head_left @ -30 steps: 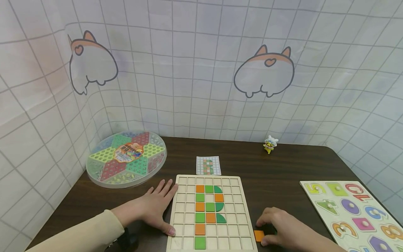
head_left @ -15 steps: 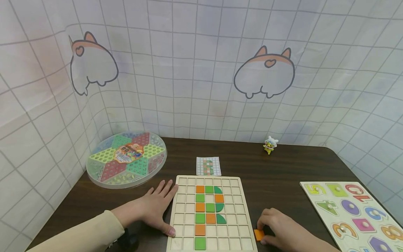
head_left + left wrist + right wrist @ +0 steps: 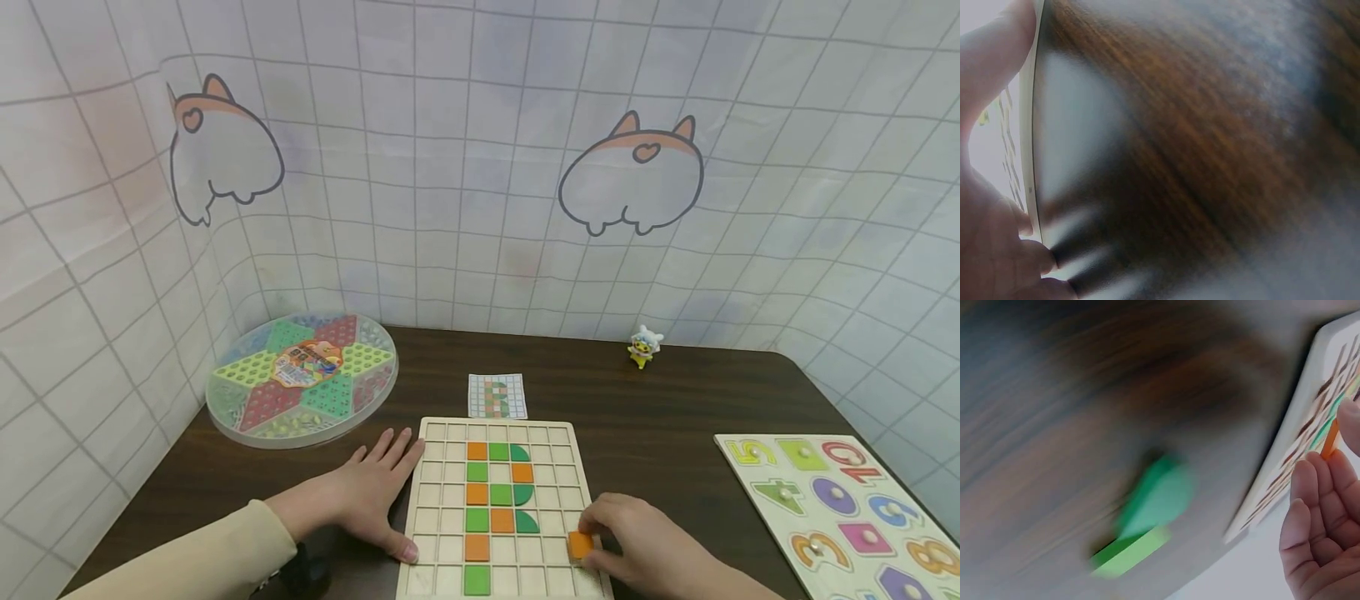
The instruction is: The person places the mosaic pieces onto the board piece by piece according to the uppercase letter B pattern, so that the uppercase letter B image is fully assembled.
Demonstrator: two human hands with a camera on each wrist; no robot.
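A wooden grid board (image 3: 555, 575) lies at the front middle of the table, with green and orange square tiles and dark green quarter-round tiles in some cells. My left hand (image 3: 367, 496) lies with fingers spread along the board's left edge, thumb on its rim. In the left wrist view, the thumb (image 3: 997, 56) and fingertips meet that edge. My right hand (image 3: 645, 542) pinches an orange square tile (image 3: 580, 545) over the board's right side. The right wrist view shows this orange tile (image 3: 1330, 439) edge-on between thumb and fingers.
A pattern card (image 3: 497, 396) lies behind the board. A round Chinese checkers set (image 3: 300, 379) sits back left, a small yellow figurine (image 3: 643, 346) at the back, a number puzzle (image 3: 840, 500) at right. A dark green tile (image 3: 1157, 497) and light green tile (image 3: 1132, 550) lie on the table.
My right hand has moved left with the orange tile, from the table beside the board to over its right-hand cells. The left hand has stayed in place.
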